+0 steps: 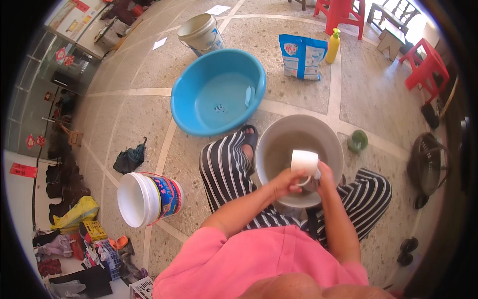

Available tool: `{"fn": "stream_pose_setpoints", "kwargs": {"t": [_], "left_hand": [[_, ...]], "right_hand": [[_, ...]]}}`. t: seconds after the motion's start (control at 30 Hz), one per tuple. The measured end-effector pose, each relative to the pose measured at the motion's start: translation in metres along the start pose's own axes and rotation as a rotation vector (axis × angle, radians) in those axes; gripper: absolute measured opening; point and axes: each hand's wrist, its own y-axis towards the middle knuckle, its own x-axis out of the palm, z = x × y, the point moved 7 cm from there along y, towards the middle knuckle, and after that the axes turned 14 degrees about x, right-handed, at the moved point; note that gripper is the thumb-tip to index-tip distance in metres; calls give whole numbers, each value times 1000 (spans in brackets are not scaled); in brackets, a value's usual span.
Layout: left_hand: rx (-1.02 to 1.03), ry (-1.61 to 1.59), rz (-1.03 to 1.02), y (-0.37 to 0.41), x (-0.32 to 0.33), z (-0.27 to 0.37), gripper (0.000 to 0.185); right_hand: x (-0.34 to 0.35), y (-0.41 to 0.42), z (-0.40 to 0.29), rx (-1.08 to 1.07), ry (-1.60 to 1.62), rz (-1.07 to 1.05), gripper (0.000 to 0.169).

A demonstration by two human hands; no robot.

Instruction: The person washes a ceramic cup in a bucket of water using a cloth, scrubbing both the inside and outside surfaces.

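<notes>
A white mug is held over a wide metal basin between my knees. My left hand grips the mug around its handle side. On the other side, my right hand presses a small pale cloth-like piece against the mug; its exact kind is partly hidden by the fingers. Murky greyish water lies in the basin. A green cup-like object stands on the floor just right of the basin.
A large blue plastic tub holds a light-blue piece. Behind stand a detergent bag, a yellow pump bottle and a handled bucket. Left are a white paint bucket and a dark umbrella; right, a dark basket.
</notes>
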Motion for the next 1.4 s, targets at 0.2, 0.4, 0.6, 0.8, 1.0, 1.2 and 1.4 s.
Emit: {"fn": "stream_pose_setpoints", "kwargs": {"t": [0.2, 0.4, 0.6, 0.8, 1.0, 1.2, 1.4], "left_hand": [[16, -31, 156, 5, -5, 6, 35], [53, -105, 277, 11, -25, 4, 32], [33, 59, 305, 9, -16, 6, 31], [-4, 212, 115, 13, -10, -9, 5], [-77, 322, 73, 1, 0, -6, 14], [-91, 399, -17, -13, 12, -1, 25], [-116, 269, -148, -25, 29, 13, 27]], "right_hand": [[1, 5, -1, -197, -243, 98, 34], [9, -5, -3, -58, -239, 181, 36], [6, -36, -62, -397, 95, 236, 28], [74, -59, -58, -945, -1039, 352, 20], [55, -50, -52, -885, -1010, 401, 16], [8, -14, -42, -7, -159, -9, 29], [24, -20, -28, 270, 91, -351, 40]]}}
